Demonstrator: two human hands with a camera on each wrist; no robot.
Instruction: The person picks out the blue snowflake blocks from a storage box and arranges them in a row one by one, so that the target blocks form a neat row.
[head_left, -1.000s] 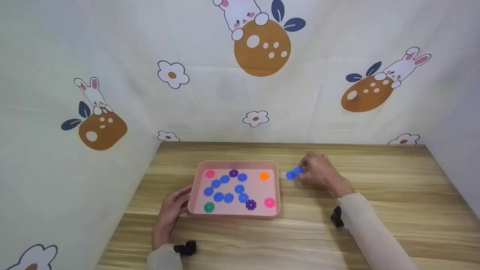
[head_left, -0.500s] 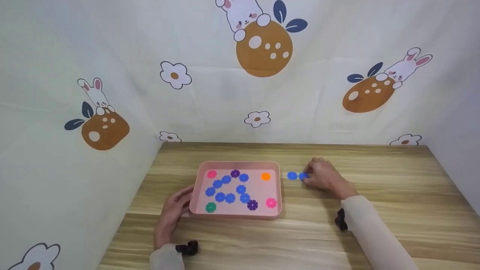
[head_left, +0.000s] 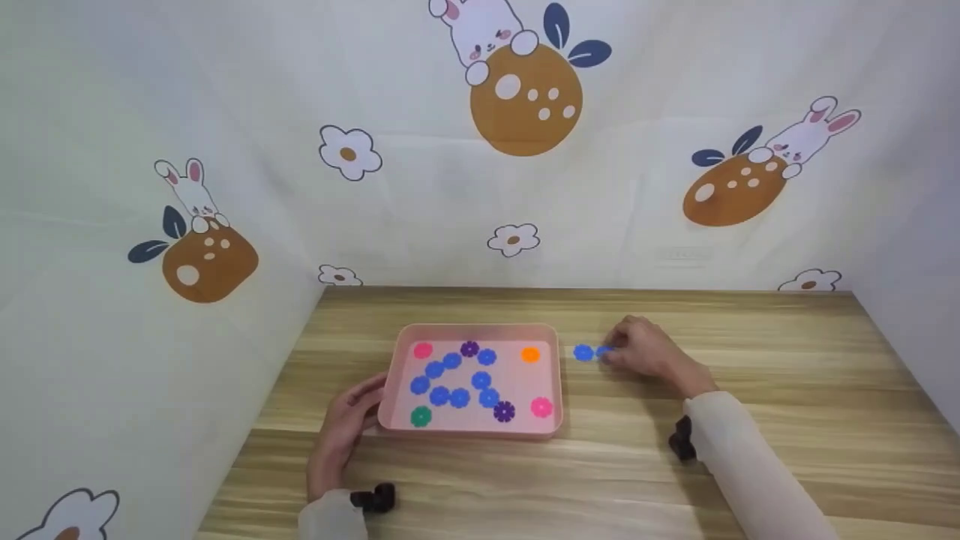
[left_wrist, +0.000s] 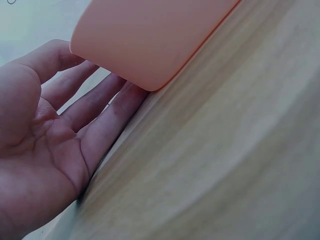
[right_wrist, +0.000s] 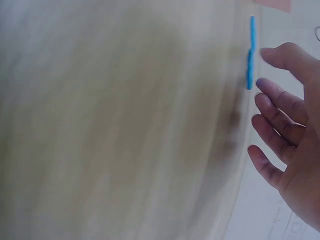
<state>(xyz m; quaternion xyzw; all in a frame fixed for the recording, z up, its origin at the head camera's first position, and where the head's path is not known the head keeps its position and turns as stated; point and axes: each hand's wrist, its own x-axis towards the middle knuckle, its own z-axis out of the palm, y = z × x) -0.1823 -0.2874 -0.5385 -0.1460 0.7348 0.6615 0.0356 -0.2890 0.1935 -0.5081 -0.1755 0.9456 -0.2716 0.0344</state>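
Two blue flower-shaped discs [head_left: 583,352], thin and notched at the edge, sit joined or overlapping in a level row. Their location is the wood-grain bench [head_left: 585,480], just beside the right end of the pink rectangular tray [head_left: 517,381]. The disc farther from the tray is partly hidden by your right hand [head_left: 643,351]. Inside the tray are eight blue discs [head_left: 460,397], two pink discs [head_left: 423,350], two purple discs [head_left: 504,411], one orange disc [head_left: 530,355] and one green disc [head_left: 421,416].

Compared with one second ago, the pair has changed: you then pinched it at a slant, and it now lies level. The tray's contents show no change.

Your right hand is low over the bench, its fingers [right_wrist: 280,95] loosely bent, with a narrow gap between thumb and forefinger above the pair; contact cannot be confirmed. Your left hand [head_left: 346,421] rests against the tray's left end, fingers extended and spread; their tips are hidden by the wall.
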